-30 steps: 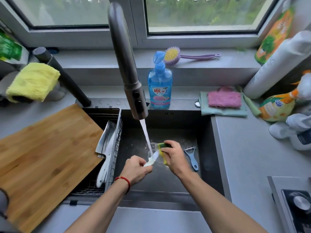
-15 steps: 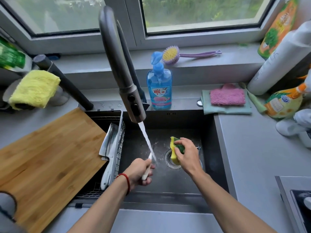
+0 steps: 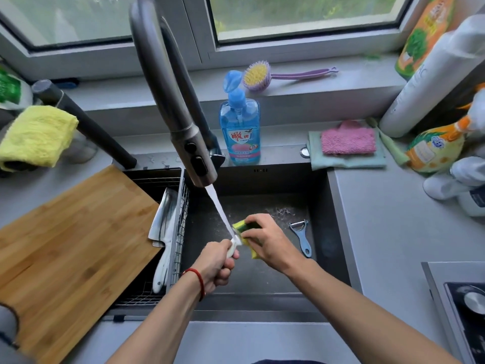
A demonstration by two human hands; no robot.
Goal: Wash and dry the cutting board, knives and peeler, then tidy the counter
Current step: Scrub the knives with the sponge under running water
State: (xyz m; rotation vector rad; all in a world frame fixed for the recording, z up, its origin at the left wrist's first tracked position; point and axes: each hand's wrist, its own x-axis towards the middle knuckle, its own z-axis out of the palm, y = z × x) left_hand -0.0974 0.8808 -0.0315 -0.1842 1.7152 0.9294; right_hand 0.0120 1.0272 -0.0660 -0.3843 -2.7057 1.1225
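My left hand (image 3: 217,266) grips the white handle of a small knife (image 3: 232,248) over the dark sink (image 3: 338,232), under the running water. Its blade is hidden inside the yellow-green sponge (image 3: 245,228), which my right hand (image 3: 270,241) holds folded around it. A blue-handled peeler (image 3: 303,237) lies on the sink floor to the right of my hands. A cleaver with a white handle (image 3: 164,227) lies in the wire drain basket (image 3: 178,248) at the sink's left. The wooden cutting board (image 3: 70,245) rests over the basket and the counter on the left.
The tall faucet (image 3: 170,101) arches over the sink and pours water. A blue soap bottle (image 3: 240,130) stands behind the sink. Pink and green cloths (image 3: 346,145) lie at the back right, a yellow cloth (image 3: 34,135) at the far left. Bottles crowd the right counter.
My right hand came back from over the drain and folded the sponge around the knife blade again. The peeler, hidden half a second ago, shows once more.
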